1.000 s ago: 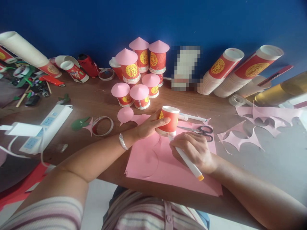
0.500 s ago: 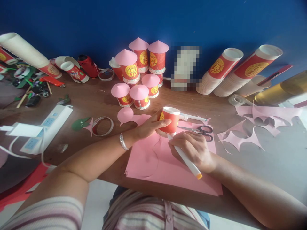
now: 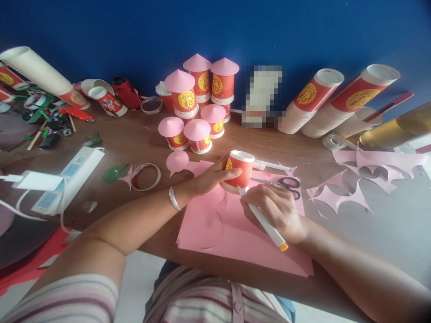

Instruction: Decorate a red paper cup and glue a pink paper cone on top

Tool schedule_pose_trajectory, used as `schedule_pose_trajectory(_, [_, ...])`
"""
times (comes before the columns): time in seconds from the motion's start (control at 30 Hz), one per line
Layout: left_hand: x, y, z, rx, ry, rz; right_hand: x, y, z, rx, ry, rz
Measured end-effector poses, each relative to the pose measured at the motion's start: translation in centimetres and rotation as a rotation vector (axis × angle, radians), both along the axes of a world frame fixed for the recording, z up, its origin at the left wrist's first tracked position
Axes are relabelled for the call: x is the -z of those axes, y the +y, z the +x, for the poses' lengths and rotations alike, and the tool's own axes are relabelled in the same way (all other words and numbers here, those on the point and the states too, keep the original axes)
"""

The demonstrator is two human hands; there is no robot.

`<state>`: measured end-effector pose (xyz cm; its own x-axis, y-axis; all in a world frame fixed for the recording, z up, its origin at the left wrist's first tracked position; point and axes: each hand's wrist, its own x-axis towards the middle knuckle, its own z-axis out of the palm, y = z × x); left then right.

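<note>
Clock set on the red paper cup (image 3: 245, 174), twelve toward the blue wall (image 3: 128, 31).

Cup is held up over the pink sheets (image 3: 256, 251), slightly tilted. Left hand (image 3: 213, 177) grasps it from nine o'clock, thumb across the front. Right hand (image 3: 274, 208) is clenched round a white pen (image 3: 268, 228), orange end pointing out to about five o'clock, other end at the cup's lower rim.

Risks, my own reading: the cup looks thin-walled and has only one hand's grip on it; too hard a press of thumb or pen could dent the wall. A loose thumb could let the cup turn under the pen, leaving a stray mark if the tip is wet. Scissors (image 3: 282, 181) lie near three o'clock, just beyond the right knuckles; a careless sweep could catch them. A wide reach toward eleven might topple the pink-roofed cups (image 3: 196, 131), some apparently standing on others.

Hard to make out: the pen's tip, mostly lost behind the fingers; whether it touches the rim, I can't say. Left fingers hidden behind the cup. Its white top could be mouth or base; can't see in. Scissor blades partly covered. An object (image 3: 266, 92) near one o'clock is blurred into blocks. Gold cylinder (image 3: 400, 123) toward two is cut off by the view's edge; clutter (image 3: 50, 140) around ten is a tangle, parts unreadable.
</note>
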<state>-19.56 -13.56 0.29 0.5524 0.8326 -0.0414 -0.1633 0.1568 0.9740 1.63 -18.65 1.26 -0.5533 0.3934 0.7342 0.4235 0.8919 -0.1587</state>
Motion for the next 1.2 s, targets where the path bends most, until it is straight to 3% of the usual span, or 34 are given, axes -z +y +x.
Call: schedule_pose_trajectory(1.2, [1.1, 0.3, -0.4, 0.021, -0.048, -0.031, -0.2, -0.1, 0.0, 0.031, 0.004, 0.022])
